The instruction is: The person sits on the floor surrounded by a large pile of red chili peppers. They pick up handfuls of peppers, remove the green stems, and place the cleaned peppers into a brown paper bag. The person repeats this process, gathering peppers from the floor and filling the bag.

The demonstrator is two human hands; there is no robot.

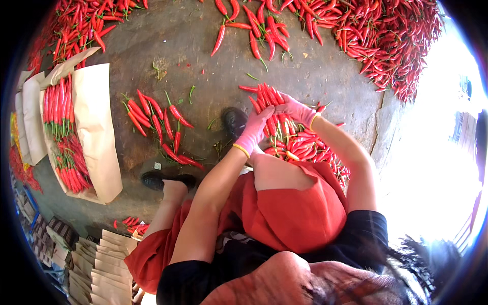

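Both of my hands wear pink gloves with yellow cuffs. Between them is a bunch of red chili peppers [266,100], tips pointing up the picture and green stems towards my knees. My left hand [256,127] grips the bunch from its lower left side. On the right side of the same bunch, my right hand [296,110] is closed around the peppers. Just below the hands, beside my knee, lies a heap of loose red chilies [305,146] with green stems. A black shoe [233,121] shows left of the bunch.
An open paper-lined box [97,133] of bundled chilies stands at left. Loose chilies [156,118] lie on the concrete floor [179,76] between it and me. A large chili pile [385,38] fills the upper right, another pile [82,23] the upper left. Folded brown paper [110,270] lies lower left.
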